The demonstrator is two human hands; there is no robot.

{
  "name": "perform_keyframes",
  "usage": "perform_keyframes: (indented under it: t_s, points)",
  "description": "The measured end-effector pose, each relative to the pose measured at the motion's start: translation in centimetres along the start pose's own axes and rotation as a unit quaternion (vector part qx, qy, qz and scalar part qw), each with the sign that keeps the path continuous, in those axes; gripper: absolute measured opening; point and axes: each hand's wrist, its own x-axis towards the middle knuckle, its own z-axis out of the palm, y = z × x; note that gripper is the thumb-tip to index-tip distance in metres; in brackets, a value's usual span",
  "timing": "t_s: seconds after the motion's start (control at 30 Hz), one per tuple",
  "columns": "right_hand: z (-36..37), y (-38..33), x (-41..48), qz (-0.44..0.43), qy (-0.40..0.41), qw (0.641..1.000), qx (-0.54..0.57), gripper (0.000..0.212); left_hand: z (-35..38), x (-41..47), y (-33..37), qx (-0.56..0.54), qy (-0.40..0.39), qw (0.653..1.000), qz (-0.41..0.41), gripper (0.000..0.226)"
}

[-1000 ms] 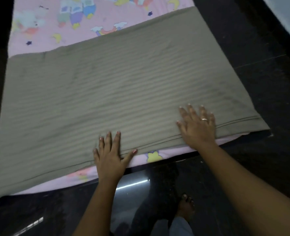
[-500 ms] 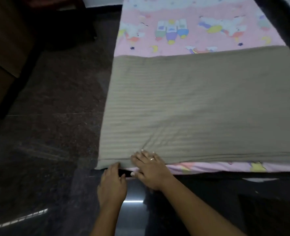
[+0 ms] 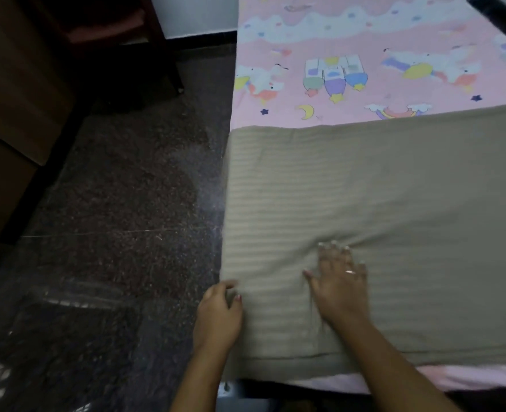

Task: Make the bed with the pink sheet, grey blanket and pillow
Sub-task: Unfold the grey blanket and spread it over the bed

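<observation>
Dark floor [image 3: 112, 218] borders grey blanket [image 3: 394, 203]; left hand [image 3: 217, 316] fingers pinch its edge, right hand [image 3: 342, 285] fingers press flat, spread.

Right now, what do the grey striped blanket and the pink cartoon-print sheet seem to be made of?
The grey striped blanket looks like soft, matte woven cloth: raised ribs run across it, and it puckers at the right hand. The pink cartoon-print sheet looks like thin, smooth printed fabric, possibly cotton; it lies flat.

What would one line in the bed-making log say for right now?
grey blanket: laid over pink sheet | left hand: grips blanket's left edge | right hand: flat on blanket | pillow: not in view
</observation>
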Motion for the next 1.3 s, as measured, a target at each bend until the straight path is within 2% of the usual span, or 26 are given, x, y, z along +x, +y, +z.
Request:
perform_keyframes:
  t_s: [0.1, 0.2, 0.27, 0.33, 0.43, 0.5, 0.57, 0.63, 0.77, 0.87, 1.0, 1.03, 1.07, 1.1, 1.13, 1.2, 1.23, 1.3]
  points:
    - [1.4, -7.7, -1.0, -0.115, -0.017, 0.992, 0.042, 0.067, -0.2, 3.5, 2.3, -0.012, -0.012, 1.0, -0.006, 0.031]
    - [1.2, -12.3, -0.1, -0.302, -0.052, 0.949, 0.08, 0.057, -1.3, 7.8, 4.8, -0.023, -0.013, 1.0, 0.004, 0.03]
    - [0.3, -12.4, 3.4, -0.373, -0.051, 0.923, 0.082, 0.051, -2.4, 11.4, 6.4, -0.014, -0.008, 1.0, 0.017, 0.03]
    - [-1.0, -10.0, 8.1, -0.305, -0.029, 0.948, 0.092, 0.058, -3.3, 15.0, 7.6, 0.003, -0.007, 0.999, 0.038, 0.029]
    - [-2.4, -2.5, 14.5, -0.067, 0.058, 0.995, 0.037, 0.065, -4.0, 19.8, 9.3, 0.021, -0.009, 0.997, 0.067, 0.031]
    - [-2.9, 2.4, 17.1, 0.064, 0.049, 0.997, 0.001, 0.068, -3.7, 23.3, 10.3, 0.033, -0.013, 0.996, 0.082, 0.033]
    - [-2.7, 4.2, 18.2, 0.153, 0.027, 0.988, -0.007, 0.067, -3.2, 26.6, 11.4, 0.057, -0.014, 0.992, 0.108, 0.037]
    - [-1.7, 2.4, 18.8, 0.174, 0.036, 0.984, -0.014, 0.07, -2.3, 29.9, 13.0, 0.081, -0.012, 0.987, 0.139, 0.043]
    - [0.2, -7.8, 19.0, 0.084, 0.048, 0.995, 0.009, 0.066, -0.8, 35.5, 16.7, 0.167, -0.04, 0.97, 0.173, 0.059]
    - [0.4, -14.6, 20.5, 0.03, 0.039, 0.996, 0.072, 0.063, -0.9, 38.6, 17.6, 0.219, -0.068, 0.955, 0.188, 0.061]
    - [-0.7, -16.5, 24.7, -0.187, -0.011, 0.98, 0.063, 0.063, -1.9, 42.1, 17.3, 0.234, -0.065, 0.937, 0.251, 0.035]
    - [-1.0, -15.4, 25.9, -0.21, -0.007, 0.975, 0.067, 0.063, -2.2, 42.7, 17.0, 0.222, -0.073, 0.938, 0.257, 0.035]
    - [-1.3, -14.1, 27.3, -0.184, 0.005, 0.98, 0.074, 0.065, -2.6, 43.4, 16.6, 0.199, -0.084, 0.943, 0.252, 0.039]
    - [-1.5, -12.2, 28.6, -0.112, 0.024, 0.99, 0.08, 0.067, -2.9, 43.9, 16.3, 0.169, -0.095, 0.951, 0.241, 0.043]
    - [-1.7, -10.2, 29.7, -0.012, 0.04, 0.996, 0.076, 0.071, -3.1, 44.5, 15.8, 0.141, -0.1, 0.957, 0.233, 0.044]
    - [-1.9, -6.7, 31.0, 0.164, 0.046, 0.985, 0.03, 0.07, -3.1, 45.4, 15.0, 0.112, -0.086, 0.962, 0.233, 0.043]
    - [-1.8, -6.2, 31.5, 0.215, 0.039, 0.976, 0.01, 0.068, -3.1, 45.8, 14.6, 0.104, -0.077, 0.964, 0.234, 0.042]
    - [-1.2, -8.6, 32.5, 0.235, 0.038, 0.971, 0.01, 0.066, -3.0, 46.8, 13.8, 0.087, -0.05, 0.968, 0.229, 0.038]
